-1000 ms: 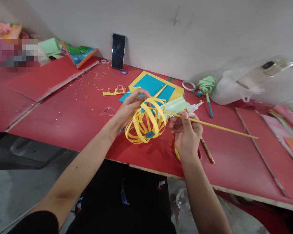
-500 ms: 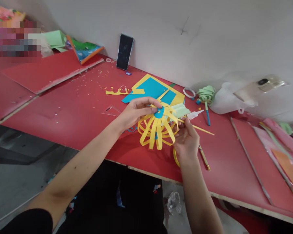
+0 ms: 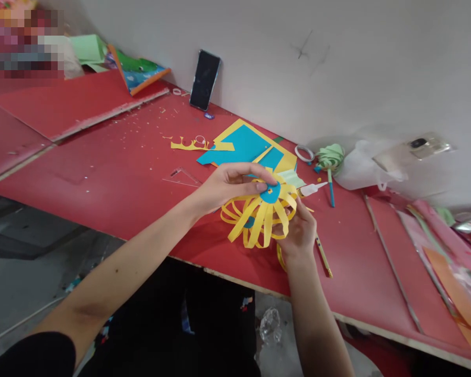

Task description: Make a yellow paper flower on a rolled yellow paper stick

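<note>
L hand [image 3: 230,186] has moved the paper ball [image 3: 267,222] closer to the R hand [image 3: 300,233], & less of the yellow stick [image 3: 310,210] pokes out past it. Ball is up over the red table [image 3: 102,193], b/w both hands. L hand pinches its blue disc [image 3: 273,197]. Can't tell R grip bc the ball is in the way. To do it well, I'd pinch soft so the paper won't bend, & keep stick straight.

The left forearm [image 3: 145,246] slants inward to the left hand [image 3: 235,183], whose thumb [image 3: 255,187] and index finger [image 3: 265,173] meet in a pinch. The right forearm [image 3: 316,309] stands steeper; the right hand [image 3: 301,230] sits lower, fingers curled, partly hidden.
</note>
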A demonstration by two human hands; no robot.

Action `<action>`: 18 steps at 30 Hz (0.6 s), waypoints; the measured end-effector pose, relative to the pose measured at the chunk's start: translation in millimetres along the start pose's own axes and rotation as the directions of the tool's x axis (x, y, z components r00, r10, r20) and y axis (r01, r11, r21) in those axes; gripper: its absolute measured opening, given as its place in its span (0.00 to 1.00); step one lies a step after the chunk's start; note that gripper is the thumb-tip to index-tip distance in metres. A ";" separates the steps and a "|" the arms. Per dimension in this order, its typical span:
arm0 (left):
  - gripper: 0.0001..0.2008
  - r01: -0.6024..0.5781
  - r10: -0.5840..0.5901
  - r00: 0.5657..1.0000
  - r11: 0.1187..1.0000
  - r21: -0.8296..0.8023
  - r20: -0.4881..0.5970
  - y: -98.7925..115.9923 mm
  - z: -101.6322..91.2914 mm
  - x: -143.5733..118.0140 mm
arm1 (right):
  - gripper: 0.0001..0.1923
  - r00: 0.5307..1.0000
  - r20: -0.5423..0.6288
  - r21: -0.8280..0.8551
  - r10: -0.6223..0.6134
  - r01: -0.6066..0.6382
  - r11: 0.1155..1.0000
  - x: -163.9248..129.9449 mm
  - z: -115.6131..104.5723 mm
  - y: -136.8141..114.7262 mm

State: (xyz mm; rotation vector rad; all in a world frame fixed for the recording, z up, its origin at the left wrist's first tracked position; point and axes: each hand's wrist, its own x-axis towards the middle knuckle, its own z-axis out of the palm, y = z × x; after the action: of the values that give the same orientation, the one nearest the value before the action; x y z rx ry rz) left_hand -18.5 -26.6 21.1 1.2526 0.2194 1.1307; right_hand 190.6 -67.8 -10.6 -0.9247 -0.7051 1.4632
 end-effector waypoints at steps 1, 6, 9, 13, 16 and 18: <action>0.07 -0.003 0.003 1.000 1.000 0.000 0.009 0.3 0.6 -0.2 | 0.08 1.000 0.016 -0.024 -0.006 0.006 1.000 -0.8 0.9 -0.6; 0.08 0.007 -0.007 1.000 1.000 0.008 0.002 1.0 2.0 -1.0 | 0.09 0.998 0.039 -0.128 -0.043 0.047 0.991 -3.8 2.3 -0.7; 0.08 0.009 -0.009 1.000 1.000 0.010 0.003 2.1 2.5 -1.4 | 0.09 1.000 0.010 -0.124 -0.028 0.029 0.992 -4.6 0.2 1.0; 0.08 0.032 -0.032 0.999 0.999 0.024 0.006 3.5 3.5 -2.0 | 0.08 0.999 -0.037 -0.096 -0.001 -0.002 0.995 -4.6 -2.9 2.7; 0.07 0.031 -0.032 0.999 0.999 0.021 0.030 3.4 4.2 -2.1 | 0.08 0.999 -0.032 -0.110 -0.002 -0.002 0.994 -4.0 -4.0 3.1; 0.06 0.019 -0.020 0.999 1.000 0.012 0.050 2.8 4.6 -1.9 | 0.07 0.999 -0.052 -0.110 -0.002 -0.004 0.994 -3.8 -3.7 3.0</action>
State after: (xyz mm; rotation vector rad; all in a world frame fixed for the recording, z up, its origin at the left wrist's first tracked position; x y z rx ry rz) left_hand -17.9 -31.2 24.4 1.2854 0.2002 1.0813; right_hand 192.2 -72.2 -14.4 -1.0444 -0.7529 1.4067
